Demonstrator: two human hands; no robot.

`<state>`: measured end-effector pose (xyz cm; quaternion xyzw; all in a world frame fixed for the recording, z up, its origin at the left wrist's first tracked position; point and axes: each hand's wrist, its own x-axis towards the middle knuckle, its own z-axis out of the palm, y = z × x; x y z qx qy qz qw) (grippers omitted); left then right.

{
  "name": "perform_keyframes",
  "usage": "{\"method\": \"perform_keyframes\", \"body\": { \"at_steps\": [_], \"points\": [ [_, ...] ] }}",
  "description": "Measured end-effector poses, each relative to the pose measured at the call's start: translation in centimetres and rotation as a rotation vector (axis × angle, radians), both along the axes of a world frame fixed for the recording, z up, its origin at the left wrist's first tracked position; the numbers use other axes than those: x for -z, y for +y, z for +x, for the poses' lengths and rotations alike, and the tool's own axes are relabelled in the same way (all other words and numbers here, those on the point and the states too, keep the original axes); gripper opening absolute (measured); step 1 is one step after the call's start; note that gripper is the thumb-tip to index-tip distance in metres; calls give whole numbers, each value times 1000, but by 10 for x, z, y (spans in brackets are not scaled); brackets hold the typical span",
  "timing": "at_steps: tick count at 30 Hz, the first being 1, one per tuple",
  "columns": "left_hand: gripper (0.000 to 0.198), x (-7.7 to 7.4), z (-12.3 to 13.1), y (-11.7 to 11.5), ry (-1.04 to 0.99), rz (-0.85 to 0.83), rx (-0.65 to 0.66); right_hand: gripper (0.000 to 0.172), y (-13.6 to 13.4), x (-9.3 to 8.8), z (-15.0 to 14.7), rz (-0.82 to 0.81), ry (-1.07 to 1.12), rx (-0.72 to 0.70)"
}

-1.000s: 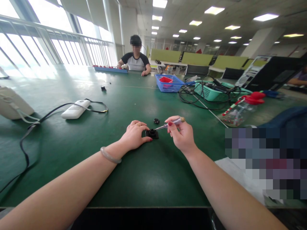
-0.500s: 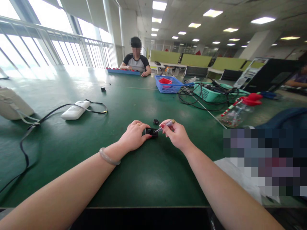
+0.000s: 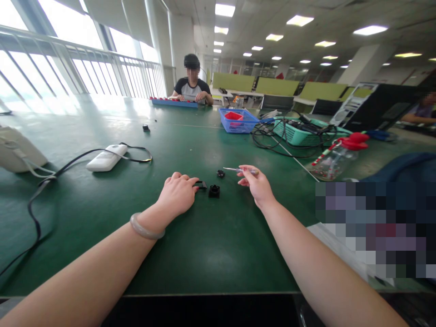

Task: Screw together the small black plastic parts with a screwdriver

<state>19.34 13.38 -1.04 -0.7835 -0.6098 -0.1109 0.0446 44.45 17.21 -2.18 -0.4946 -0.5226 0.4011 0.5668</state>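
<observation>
My left hand (image 3: 177, 193) rests low over the table, its fingertips closed on a small black frame-like piece (image 3: 204, 185). Just right of that piece sits a black square block (image 3: 214, 191) with a round opening on top, touched by neither hand. A smaller black part (image 3: 221, 173) lies a little farther back. Held in my right hand (image 3: 259, 184) is a screwdriver (image 3: 232, 169), its thin metal shaft pointing left above the table and its tip near the smaller part.
On the left are a white power bank-like box (image 3: 106, 158) with a black cable and a pale bag (image 3: 20, 150). Blue (image 3: 238, 123) and green (image 3: 289, 131) baskets with cables stand behind, near a red-topped bottle (image 3: 335, 159). Another person (image 3: 192, 86) sits across the table.
My left hand has shifted left with the frame-like piece, and the square block now stands apart from it. My right hand has drawn the screwdriver away to the right, turning its tip leftward.
</observation>
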Motion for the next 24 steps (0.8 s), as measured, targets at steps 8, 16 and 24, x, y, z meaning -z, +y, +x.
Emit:
{"method": "perform_keyframes", "body": {
  "at_steps": [8,16,24],
  "points": [
    [53,-2,3,-5,-69,-83,62,42,2,2,-1,-23,30,-14],
    [79,4,35,-7,-205,-120,322,30,1,-2,-2,10,114,68],
    [72,7,41,1,-211,-158,369,26,-1,-12,5,151,323,180]
  ]
}}
